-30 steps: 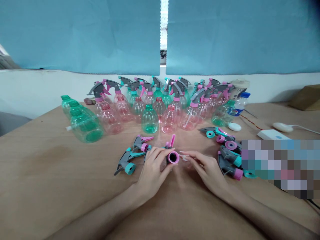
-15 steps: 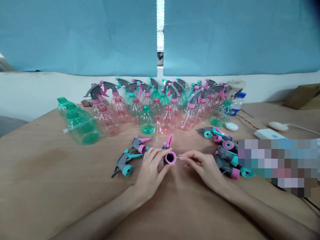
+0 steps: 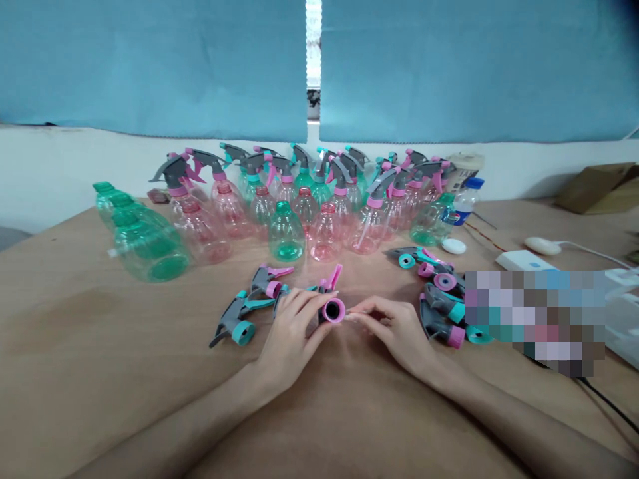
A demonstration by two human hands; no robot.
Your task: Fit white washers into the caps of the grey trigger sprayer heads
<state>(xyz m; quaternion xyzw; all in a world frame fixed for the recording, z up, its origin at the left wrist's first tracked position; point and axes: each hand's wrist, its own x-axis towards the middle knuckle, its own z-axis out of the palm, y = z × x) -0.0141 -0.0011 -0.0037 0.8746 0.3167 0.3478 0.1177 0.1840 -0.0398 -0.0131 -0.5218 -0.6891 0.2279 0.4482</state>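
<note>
While the left hand [image 3: 292, 339] is wrapped around a grey spray head [image 3: 333, 311] with a pink collar, that spray head is held just above the middle of the table [image 3: 324, 426], its round open end turned toward the camera and its pink trigger pointing away. The right hand [image 3: 402, 336] pinches a small pale piece [image 3: 351, 317] between thumb and forefinger, right beside the collar; the piece is too blurred to make out clearly, and whether it touches the collar I cannot tell. Near the left hand lie a turquoise-collared sprayer [image 3: 234, 324] and a pink-collared sprayer [image 3: 264, 283]; by the right hand lies a cluster of sprayers [image 3: 442, 313]. Beyond stand a capless green bottle [image 3: 287, 233] and a capless pink bottle [image 3: 328, 234].
</note>
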